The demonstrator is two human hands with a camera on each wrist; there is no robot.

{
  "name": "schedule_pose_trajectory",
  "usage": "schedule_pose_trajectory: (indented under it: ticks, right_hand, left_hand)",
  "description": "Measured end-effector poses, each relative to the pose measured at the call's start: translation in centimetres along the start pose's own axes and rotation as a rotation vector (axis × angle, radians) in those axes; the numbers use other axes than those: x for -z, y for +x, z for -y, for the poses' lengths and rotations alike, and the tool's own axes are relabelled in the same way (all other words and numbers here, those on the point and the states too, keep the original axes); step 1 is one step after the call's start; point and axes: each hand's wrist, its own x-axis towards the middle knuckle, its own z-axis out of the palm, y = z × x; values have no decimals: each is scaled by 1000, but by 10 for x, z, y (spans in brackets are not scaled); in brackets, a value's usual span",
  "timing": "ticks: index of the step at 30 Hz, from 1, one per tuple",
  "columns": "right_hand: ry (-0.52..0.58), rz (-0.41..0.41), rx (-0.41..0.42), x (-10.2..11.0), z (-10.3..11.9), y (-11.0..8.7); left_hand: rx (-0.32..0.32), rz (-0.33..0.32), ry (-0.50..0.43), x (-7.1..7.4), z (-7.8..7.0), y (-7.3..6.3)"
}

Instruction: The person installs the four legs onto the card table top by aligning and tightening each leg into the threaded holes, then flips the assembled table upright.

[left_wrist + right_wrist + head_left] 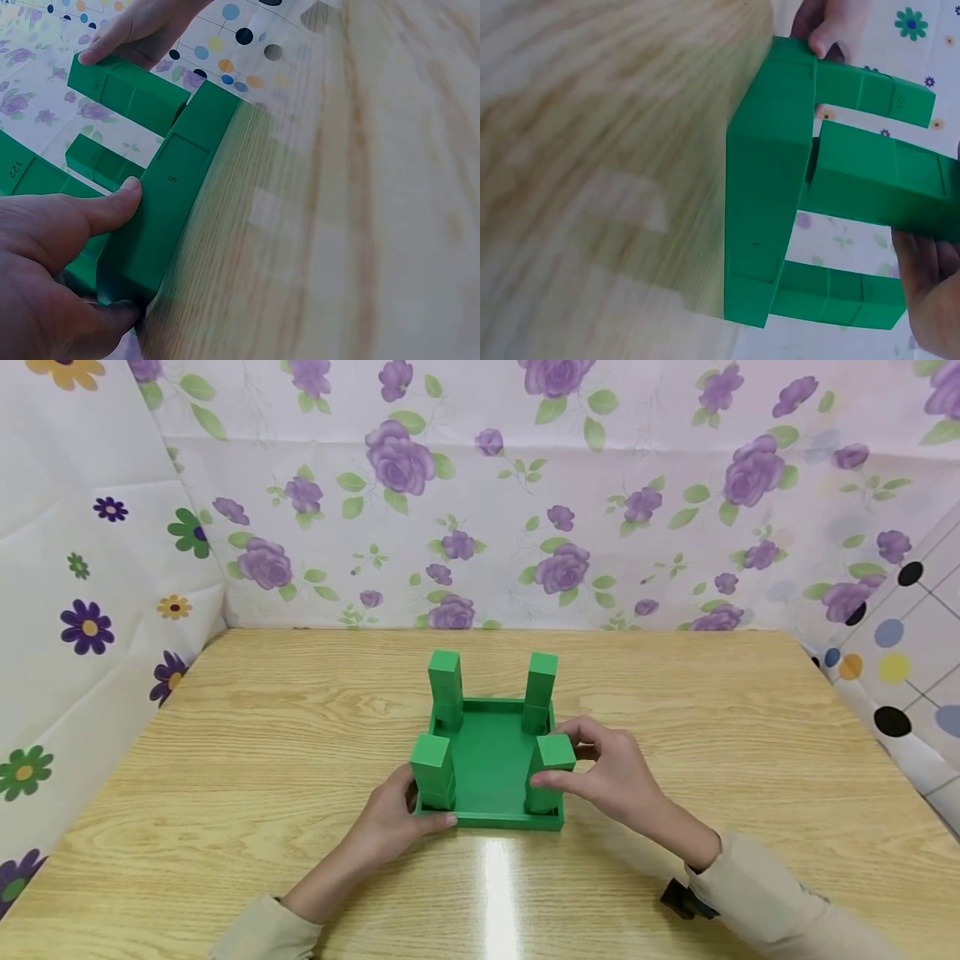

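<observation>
A square green tray point(487, 760) lies on the table, with an upright green block column inside each corner. My left hand point(390, 818) grips the tray's front left corner, thumb on the front wall point(165, 210) and fingers round the side, beside the front left column point(431, 768). Between thumb and fingers, my right hand point(615, 772) holds the upper part of the front right column point(553, 752). Seams across this column point(885, 172) show stacked pieces. Behind stand the back left column point(446, 681) and back right column point(541, 681), untouched.
The wooden table point(300, 710) reaches back to a flowered cloth point(480, 527). Another flowered cloth point(75, 568) hangs on the left, and a dotted one point(911, 668) on the right. A small black object point(686, 900) shows by the right sleeve.
</observation>
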Motion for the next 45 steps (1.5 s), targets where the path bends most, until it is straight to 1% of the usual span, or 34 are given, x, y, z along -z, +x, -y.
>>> schedule_pose_trajectory:
  ticks: [2,6,9,14,16,18,22,26,28,30,35,38,41,45]
  right_hand:
    - [-29,-23,12,-3,1,0]
    - [-75,-38,-2,-5,5,-1]
    - [-69,-24,-20,-5,6,-2]
    - [-39,23,-54,-4,8,-2]
    - [-18,59,-57,-2,8,-2]
    - [36,114,-57,2,6,-1]
    - [154,274,-76,17,-1,4]
    - [225,450,-96,32,-10,10]
    - [273,520,-97,37,-14,14]
    - [323,565,-96,39,-18,17]
    - [450,620,-61,37,-22,24]
    - [497,640,-24,37,-22,29]
    - [496,651,-9,36,-20,33]
    - [477,649,-41,37,-18,36]
  left_hand:
    - [3,2,-5,0,-1,0]
    - [3,8,-7,0,-2,0]
    - [0,8,-8,0,-1,0]
    - [-3,2,0,0,0,0]
    - [2,0,0,0,1,0]
    - [3,-1,-2,0,1,0]
    - [1,3,-14,-1,2,0]
    - [-6,7,-23,0,2,0]
    - [-7,7,-26,0,2,1]
    - [-8,7,-26,0,1,1]
    - [-9,10,-26,0,2,1]
    - [-11,13,-32,0,2,1]
    - [-12,15,-38,1,2,1]
    - [-12,18,-33,1,3,1]
